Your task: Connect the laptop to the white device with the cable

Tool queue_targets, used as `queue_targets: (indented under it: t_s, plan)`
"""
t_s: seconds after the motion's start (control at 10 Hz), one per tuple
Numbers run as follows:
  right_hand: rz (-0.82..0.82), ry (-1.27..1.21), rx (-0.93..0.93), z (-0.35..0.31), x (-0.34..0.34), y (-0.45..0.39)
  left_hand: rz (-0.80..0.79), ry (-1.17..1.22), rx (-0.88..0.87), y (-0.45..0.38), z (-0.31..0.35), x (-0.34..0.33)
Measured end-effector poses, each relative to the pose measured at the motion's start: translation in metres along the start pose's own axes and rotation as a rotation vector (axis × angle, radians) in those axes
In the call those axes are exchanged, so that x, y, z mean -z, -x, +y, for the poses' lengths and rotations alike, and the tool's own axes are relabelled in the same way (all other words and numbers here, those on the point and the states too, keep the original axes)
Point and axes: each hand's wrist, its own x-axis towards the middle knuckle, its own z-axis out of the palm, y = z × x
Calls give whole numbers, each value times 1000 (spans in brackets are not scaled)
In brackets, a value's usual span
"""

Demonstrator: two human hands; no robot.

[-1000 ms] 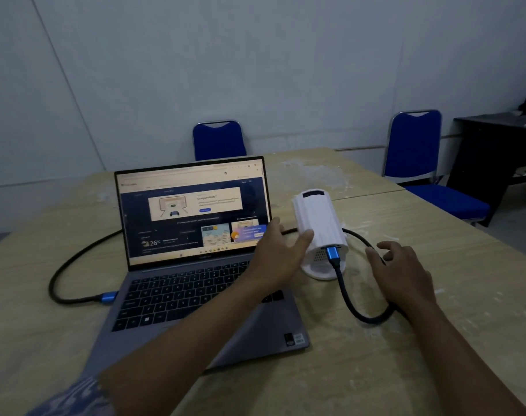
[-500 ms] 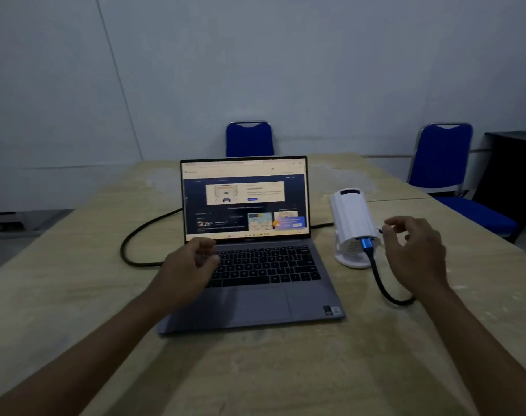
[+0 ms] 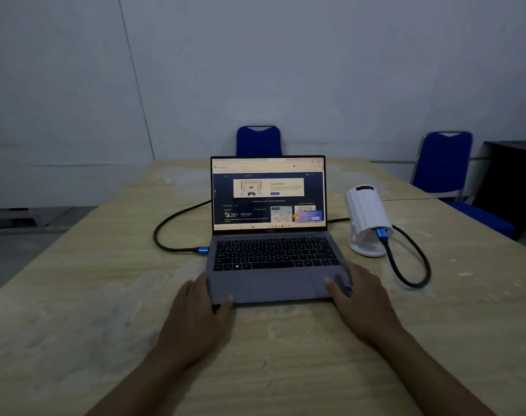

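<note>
On the pale wooden table, our left hand and right hand rest open, gripping nothing, at the grey open laptop's front corners, the black braided cable joining it to the white cylindrical device; we should nudge gently so neither blue plug loosens.

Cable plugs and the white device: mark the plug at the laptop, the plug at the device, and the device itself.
laptop-side plug [image 3: 202, 250], head view, on its blue metal shell.
device-side plug [image 3: 381, 233], head view, on its blue shell.
white device [image 3: 366, 210], head view, on its ribbed white body.
</note>
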Motion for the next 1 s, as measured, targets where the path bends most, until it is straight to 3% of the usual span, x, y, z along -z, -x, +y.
queue_targets:
  t_s: [0.1,0.5,0.7,0.9,1.0]
  plan:
    - [-19,102,49,3,-5,-1,8,-52,-24,2,-1,-3]
    - [-212,293,-97,-22,5,-4,-59,-186,82,5,24,3]
    - [-182,316,-45,-20,5,7,-55,-170,54,9,8,-3]
    - [-83,343,35,-6,-4,10,52,-166,-114,9,-2,-8]
    - [-125,278,5,-16,10,21,-27,-173,-87,22,11,6]
